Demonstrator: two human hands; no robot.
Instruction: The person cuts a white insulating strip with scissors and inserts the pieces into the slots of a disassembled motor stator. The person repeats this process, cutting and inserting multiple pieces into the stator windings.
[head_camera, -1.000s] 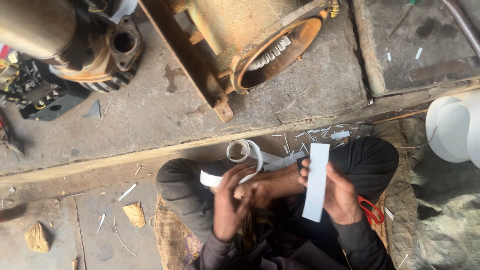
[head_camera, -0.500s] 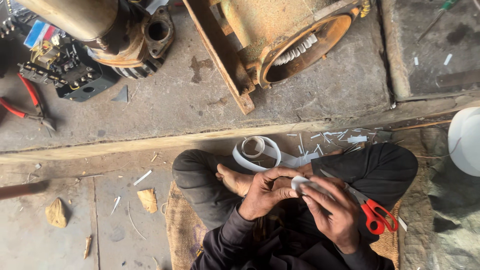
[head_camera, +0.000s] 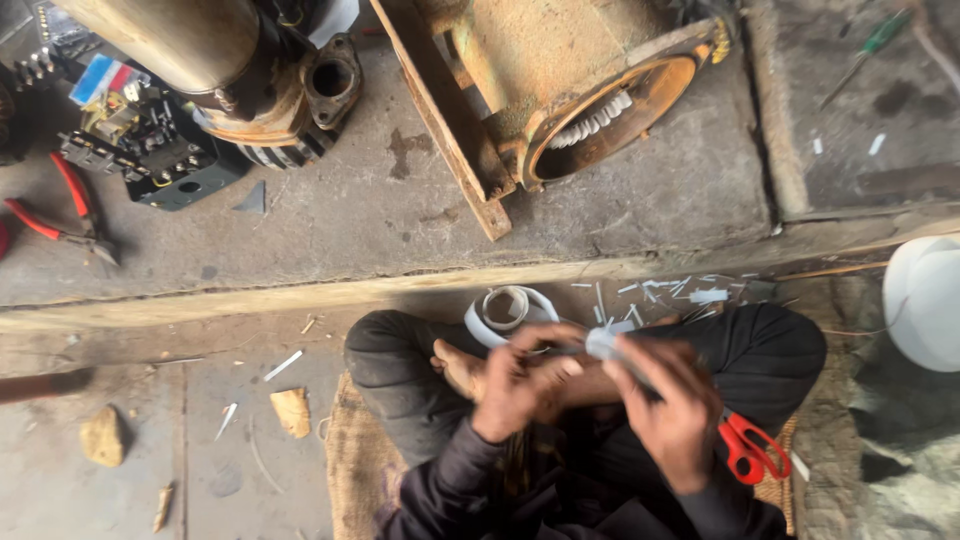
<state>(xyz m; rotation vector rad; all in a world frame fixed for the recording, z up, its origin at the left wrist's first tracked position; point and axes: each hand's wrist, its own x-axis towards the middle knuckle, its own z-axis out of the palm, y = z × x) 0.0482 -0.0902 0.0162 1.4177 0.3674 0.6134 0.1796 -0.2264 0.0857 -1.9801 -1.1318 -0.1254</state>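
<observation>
The left hand and right hand meet over the crossed legs, fingers curled, both pinching a small folded white strip; motion blur hides the exact grip. At eleven o'clock from the hands lies a coiled roll of white strip, partly hidden by the left hand's fingers. Red-handled scissors rest at four o'clock, their blades covered by the right hand. White offcuts scatter at one o'clock.

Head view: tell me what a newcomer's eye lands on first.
Low in the middle, the left hand and right hand pinch a small white strip over crossed legs. Red-handled scissors lie at the right knee, and a rusty motor housing looms at the top.
</observation>
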